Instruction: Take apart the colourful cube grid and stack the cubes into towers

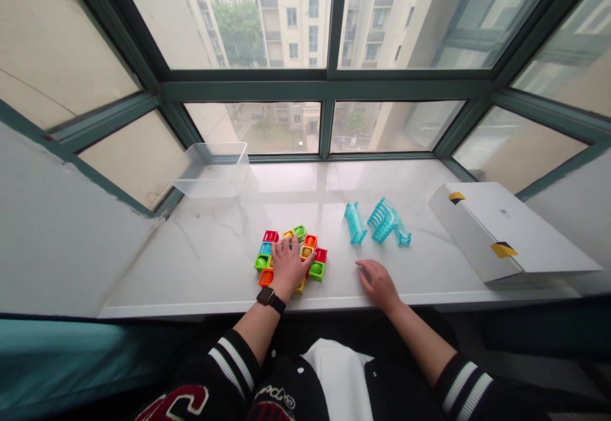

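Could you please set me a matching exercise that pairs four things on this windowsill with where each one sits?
Things:
1. colourful blocks
2. clear tub
3. white box
4. turquoise track pieces

Places:
A. at the right end, with yellow tabs on it
B. under the left hand
C. back left, by the window
D. just beyond the right hand, untouched

Pairs: 1-B, 2-C, 3-A, 4-D

Small square plastic tiles (pixel 308 250), red, orange, yellow, green and blue, lie flat, packed edge to edge on the counter (pixel 214 249), at eight o'clock from the teal ribbed pieces (pixel 382 220).
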The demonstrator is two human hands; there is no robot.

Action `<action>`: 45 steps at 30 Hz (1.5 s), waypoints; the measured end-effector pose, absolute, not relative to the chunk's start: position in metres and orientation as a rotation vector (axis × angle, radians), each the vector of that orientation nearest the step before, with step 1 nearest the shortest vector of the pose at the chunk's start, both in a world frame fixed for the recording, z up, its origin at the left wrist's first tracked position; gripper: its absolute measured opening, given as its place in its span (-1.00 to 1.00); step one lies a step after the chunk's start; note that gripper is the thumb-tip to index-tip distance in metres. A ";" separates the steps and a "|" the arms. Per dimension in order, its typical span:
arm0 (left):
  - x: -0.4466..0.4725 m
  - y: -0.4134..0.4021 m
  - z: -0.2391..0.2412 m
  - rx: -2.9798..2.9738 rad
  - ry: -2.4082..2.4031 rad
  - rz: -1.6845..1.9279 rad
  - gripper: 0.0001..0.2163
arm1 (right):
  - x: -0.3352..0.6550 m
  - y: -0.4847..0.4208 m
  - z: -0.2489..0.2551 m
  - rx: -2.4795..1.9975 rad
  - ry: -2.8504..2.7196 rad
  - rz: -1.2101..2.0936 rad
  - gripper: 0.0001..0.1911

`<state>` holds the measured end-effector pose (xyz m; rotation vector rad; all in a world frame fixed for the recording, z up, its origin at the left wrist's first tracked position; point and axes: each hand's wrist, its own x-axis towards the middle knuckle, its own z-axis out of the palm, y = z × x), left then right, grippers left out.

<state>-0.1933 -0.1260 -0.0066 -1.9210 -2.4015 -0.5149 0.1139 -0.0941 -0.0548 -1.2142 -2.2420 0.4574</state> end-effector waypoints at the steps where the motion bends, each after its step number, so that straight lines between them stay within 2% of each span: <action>1: -0.191 -0.127 -0.007 -1.927 -2.395 -0.514 -0.26 | 0.105 -0.098 -0.050 -1.125 -2.255 0.542 -0.64; 4: -0.185 -0.130 -0.010 -1.937 -2.382 -0.519 -0.25 | 0.071 -0.109 -0.035 -0.967 -2.306 0.741 -0.58; 10: -0.183 -0.130 -0.014 -1.922 -2.383 -0.498 -0.26 | 0.030 -0.114 -0.023 -0.996 -2.385 0.752 -0.76; 16: -0.184 -0.129 -0.011 -1.936 -2.385 -0.502 -0.25 | 0.039 -0.111 -0.022 -1.057 -2.395 0.751 -0.89; 21: -0.185 -0.129 -0.014 -1.946 -2.387 -0.531 -0.27 | 0.071 -0.109 -0.037 -1.142 -2.149 0.868 -0.97; 27: -0.185 -0.130 -0.009 -1.957 -2.397 -0.494 -0.25 | 0.093 -0.111 -0.051 -1.231 -1.896 0.844 -0.80; 34: -0.188 -0.134 -0.002 -1.931 -2.472 -0.466 -0.31 | 0.089 -0.109 -0.057 -1.253 -1.902 0.802 -0.81; 40: -0.179 -0.146 0.018 -2.247 -2.209 -0.895 -0.45 | 0.087 -0.105 -0.054 -1.276 -1.765 0.946 -0.79; 45: -0.152 -0.159 0.035 -2.674 -1.892 -1.183 -0.49 | 0.072 -0.113 -0.020 -1.096 -1.820 0.997 -0.87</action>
